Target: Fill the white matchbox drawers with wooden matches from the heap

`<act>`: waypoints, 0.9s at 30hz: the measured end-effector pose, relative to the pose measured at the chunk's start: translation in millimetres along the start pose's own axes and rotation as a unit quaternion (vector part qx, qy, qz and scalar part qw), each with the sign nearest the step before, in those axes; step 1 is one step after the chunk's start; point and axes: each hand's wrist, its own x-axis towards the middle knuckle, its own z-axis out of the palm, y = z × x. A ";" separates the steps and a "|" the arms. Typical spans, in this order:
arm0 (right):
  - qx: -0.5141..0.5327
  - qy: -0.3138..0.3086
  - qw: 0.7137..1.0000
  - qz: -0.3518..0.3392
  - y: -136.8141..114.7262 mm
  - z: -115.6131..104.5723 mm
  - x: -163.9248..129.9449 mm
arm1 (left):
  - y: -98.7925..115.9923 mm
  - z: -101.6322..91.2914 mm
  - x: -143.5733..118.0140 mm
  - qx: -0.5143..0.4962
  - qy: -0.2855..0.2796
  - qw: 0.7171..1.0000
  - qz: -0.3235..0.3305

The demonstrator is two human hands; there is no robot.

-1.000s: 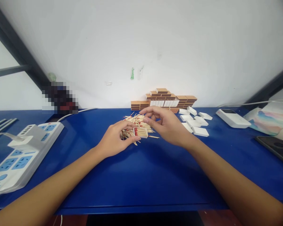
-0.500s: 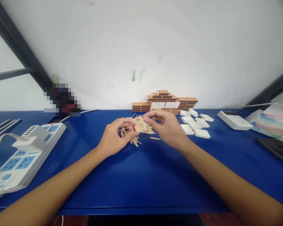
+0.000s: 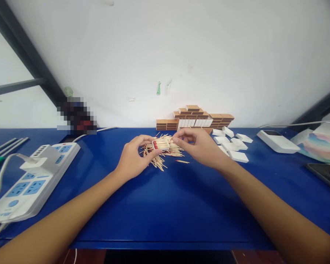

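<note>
Between thumb and fingers, my left hand [image 3: 136, 154] grips a small white matchbox tray [image 3: 161, 149] filled with red-tipped matches lying side by side. It is held above a loose pile of matches [image 3: 158, 162] on the blue table. My right hand [image 3: 196, 145] is just right of the tray, over the pile's right side, with thumb and forefinger pinched together. Whatever sits in that pinch is too small to make out. One stray match [image 3: 183, 161] lies below my right hand, apart from the pile.
Stacked brown matchboxes [image 3: 194, 113] stand against the wall. Several white trays [image 3: 238, 156] lie to the right, near a white device [image 3: 277, 141], a tissue pack [image 3: 313, 145] and a dark phone [image 3: 326, 174]. A white power strip [image 3: 35, 183] with cables occupies the left.
The tray in my left hand has tipped flatter. My right hand stays pinched beside it, slightly farther from the tray. The whole view has shifted a little.
</note>
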 end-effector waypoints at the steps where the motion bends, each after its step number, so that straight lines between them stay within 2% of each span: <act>1: -0.051 -0.029 0.998 -0.005 1.3 -5.5 0.7 | -1.1 -0.5 0.4 0.006 0.002 1.000 -0.001; 4: -0.184 -0.132 0.974 0.008 6.2 -16.2 0.6 | -5.1 -1.8 1.4 0.019 0.003 1.000 -0.005; 6: -0.247 -0.172 0.953 0.027 10.0 -17.8 -0.3 | -7.2 -2.1 1.9 0.025 0.002 1.000 -0.008; 8: -0.285 -0.195 0.937 0.056 13.3 -16.6 -1.0 | -8.3 -2.2 2.1 0.027 0.000 1.000 -0.008; 11: -0.290 -0.225 0.926 0.088 15.0 -13.0 -1.8 | -8.4 -2.0 2.4 0.026 -0.012 1.000 -0.006; 16: -0.305 -0.239 0.918 0.084 10.5 -11.6 -4.3 | -9.4 -1.2 2.6 0.028 -0.035 0.999 -0.010; 19: -0.298 -0.219 0.928 0.048 8.5 -14.7 -4.4 | -12.1 -0.8 2.2 0.034 -0.042 0.999 -0.003; 24: -0.216 -0.092 0.971 -0.054 5.0 -10.8 -3.3 | -11.0 0.0 -1.4 0.053 -0.063 0.996 0.023; 27: -0.185 -0.066 0.975 -0.105 -0.4 -0.1 -6.7 | -5.3 1.0 -3.9 0.062 -0.083 0.993 0.052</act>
